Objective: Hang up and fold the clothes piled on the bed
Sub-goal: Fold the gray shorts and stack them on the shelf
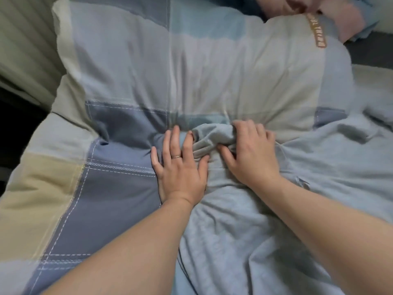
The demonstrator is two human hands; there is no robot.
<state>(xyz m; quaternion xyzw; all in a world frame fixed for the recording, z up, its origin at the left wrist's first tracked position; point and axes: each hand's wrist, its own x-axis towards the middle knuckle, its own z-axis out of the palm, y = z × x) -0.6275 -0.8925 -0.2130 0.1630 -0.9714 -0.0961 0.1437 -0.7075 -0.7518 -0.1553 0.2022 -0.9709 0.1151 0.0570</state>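
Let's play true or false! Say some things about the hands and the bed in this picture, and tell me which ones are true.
1. The left hand lies flat with straight fingers. True.
2. The right hand holds a hanger. False: its fingers curl round a bunched fold of the light blue cloth.
3. A ring sits on a finger of the left hand. True.
4. The duvet is plain red. False: it has patches of blue, grey and beige.
5. A brown label shows near the duvet's far right corner. True.
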